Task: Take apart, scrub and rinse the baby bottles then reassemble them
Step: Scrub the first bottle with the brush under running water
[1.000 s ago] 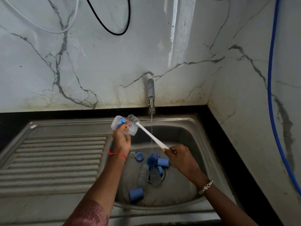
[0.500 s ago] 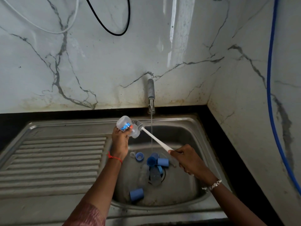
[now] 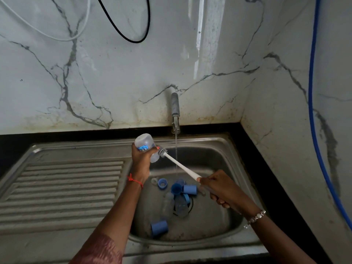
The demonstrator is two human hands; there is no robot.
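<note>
Head view: left hand [image 3: 142, 161] fingers curl round the bottle [image 3: 145, 146]; right hand [image 3: 219, 188] fingers grip the brush [image 3: 179, 164], bristles at its mouth.

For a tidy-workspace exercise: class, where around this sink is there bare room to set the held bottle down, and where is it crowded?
Free: the ribbed draining board, left of the basin; also the basin floor's back-right corner, right of the water stream. Crowded: the basin's middle around the drain, where blue caps and clear bottles lie.

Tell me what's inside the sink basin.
Blue caps, a blue screw ring and two clear bottles lie there under running water; the bottles cover most of the drain.
</note>
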